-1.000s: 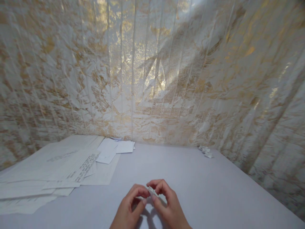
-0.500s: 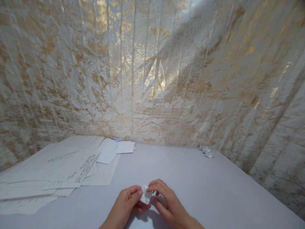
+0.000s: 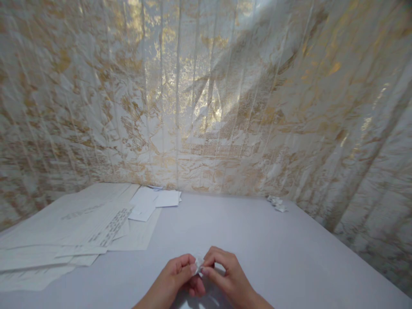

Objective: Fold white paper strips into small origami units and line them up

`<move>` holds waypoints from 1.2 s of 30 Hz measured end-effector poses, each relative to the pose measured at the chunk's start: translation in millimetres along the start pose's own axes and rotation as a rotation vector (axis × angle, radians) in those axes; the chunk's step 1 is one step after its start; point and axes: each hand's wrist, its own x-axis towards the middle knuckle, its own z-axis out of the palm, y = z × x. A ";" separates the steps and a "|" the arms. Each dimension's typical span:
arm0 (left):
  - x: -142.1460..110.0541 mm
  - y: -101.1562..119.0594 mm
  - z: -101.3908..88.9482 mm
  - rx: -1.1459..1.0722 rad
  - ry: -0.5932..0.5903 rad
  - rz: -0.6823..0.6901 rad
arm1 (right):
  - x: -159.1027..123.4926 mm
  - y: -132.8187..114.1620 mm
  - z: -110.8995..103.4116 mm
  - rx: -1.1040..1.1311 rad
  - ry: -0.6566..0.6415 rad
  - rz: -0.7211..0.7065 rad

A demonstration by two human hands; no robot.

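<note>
A small folded piece of white paper (image 3: 198, 263) is pinched between both hands just above the pale table (image 3: 244, 240), near its front edge. My left hand (image 3: 175, 279) grips it from the left with thumb and fingers curled. My right hand (image 3: 225, 277) holds its right side, fingertips pressed together on the paper. Most of the paper is hidden by the fingers.
A spread of white printed sheets (image 3: 80, 227) and smaller cut squares (image 3: 161, 199) covers the table's left side. A few small folded paper bits (image 3: 277, 204) lie at the back right. A white and gold curtain (image 3: 206, 94) hangs behind and around the table.
Both hands have drawn closer together and slightly nearer me. The paper piece, more exposed half a second ago, is now pinched smaller between the fingertips.
</note>
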 end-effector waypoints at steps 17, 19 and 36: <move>-9.9 7.2 3.5 0.231 0.019 0.139 | -0.7 -5.0 8.9 0.401 -0.036 0.257; -11.2 5.4 3.9 0.258 0.033 0.148 | -1.2 -4.3 9.8 0.406 -0.040 0.245; -8.7 2.8 -6.5 0.264 0.068 0.218 | -4.5 6.7 3.7 0.019 -0.019 0.101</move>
